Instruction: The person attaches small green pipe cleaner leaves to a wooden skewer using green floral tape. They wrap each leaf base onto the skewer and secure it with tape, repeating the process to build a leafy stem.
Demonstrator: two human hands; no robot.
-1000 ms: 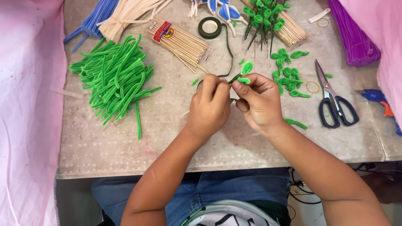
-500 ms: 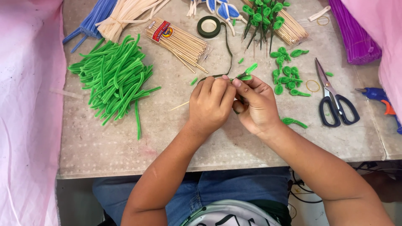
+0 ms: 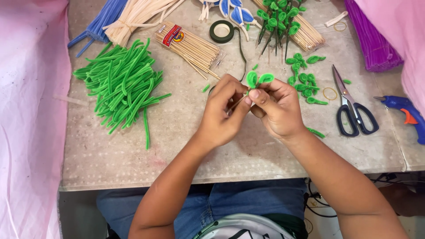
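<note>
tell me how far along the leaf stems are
Done: a bunch of finished leafy stems lies at the table's far edge. In hand: both hands pinch a stick with two green leaf loops. Left: loose leaf loops, many sticks and a green pipe-cleaner pile.

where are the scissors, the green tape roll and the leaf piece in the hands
scissors (image 3: 349, 106): head view, on the blades' pivot.
green tape roll (image 3: 221, 31): head view, on its ring.
leaf piece (image 3: 259, 79): head view, on the green loops above the fingers.
</note>
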